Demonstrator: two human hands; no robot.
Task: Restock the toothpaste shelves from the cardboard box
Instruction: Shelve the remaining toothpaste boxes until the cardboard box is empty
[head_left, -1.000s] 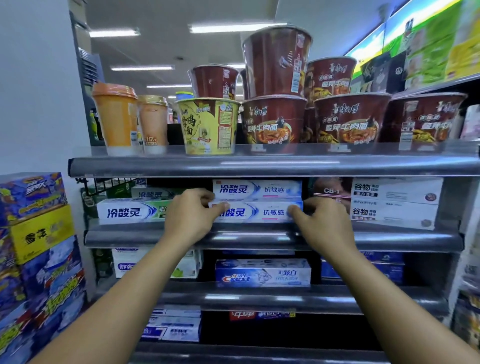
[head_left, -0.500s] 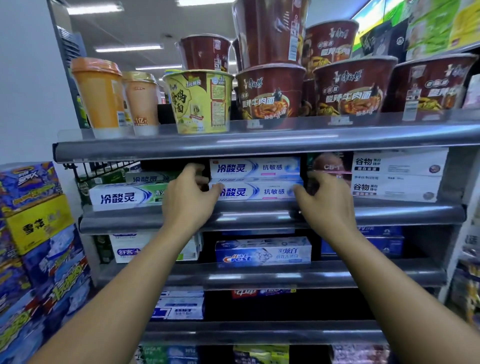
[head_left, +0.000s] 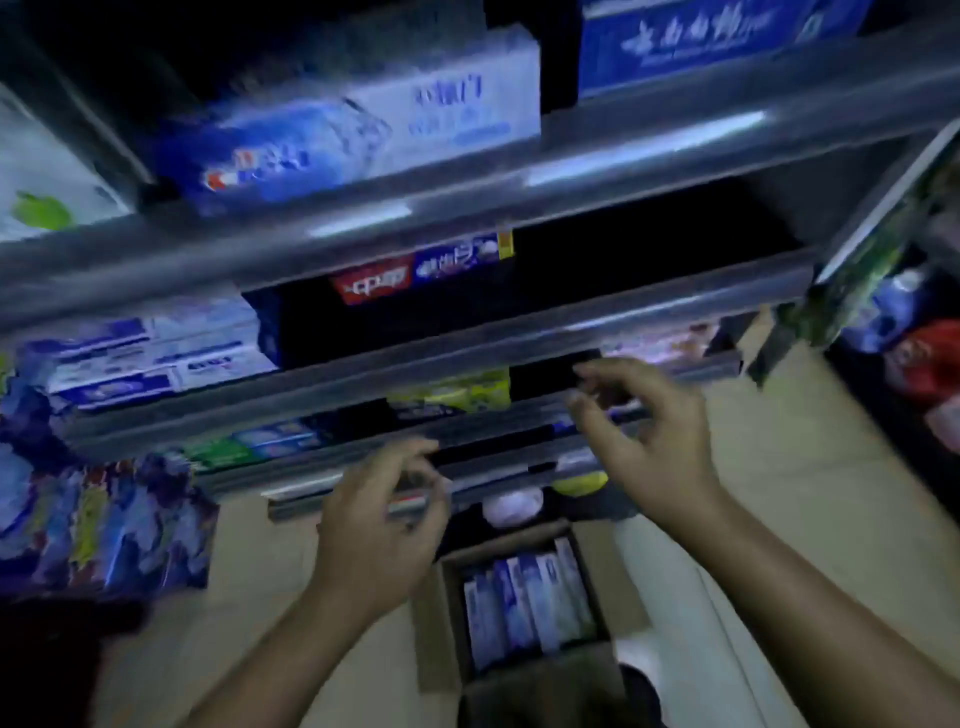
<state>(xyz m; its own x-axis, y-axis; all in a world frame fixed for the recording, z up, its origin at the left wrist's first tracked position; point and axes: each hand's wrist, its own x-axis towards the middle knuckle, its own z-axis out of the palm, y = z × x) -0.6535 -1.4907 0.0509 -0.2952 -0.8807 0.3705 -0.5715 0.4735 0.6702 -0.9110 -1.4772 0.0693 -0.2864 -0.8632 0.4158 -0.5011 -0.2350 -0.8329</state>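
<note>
Shelf packs (head_left: 358, 140): print smeared, unreadable.
Cardboard box (head_left: 431, 623): near end lost in shadow.
Left hand (head_left: 374, 535): fingers (head_left: 405, 456) blurred, grasp indeterminate.
Right hand (head_left: 660, 441): outline smeared.

Left hand (head_left: 379, 525) and right hand (head_left: 654, 441) hang loosely curled above the cardboard box (head_left: 434, 629) of toothpaste (head_left: 524, 597).

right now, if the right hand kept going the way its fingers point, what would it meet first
Probably the grey shelf rail just beyond the right hand, whose fingers point up and left at it. Motion blur leaves the depth unclear.
</note>
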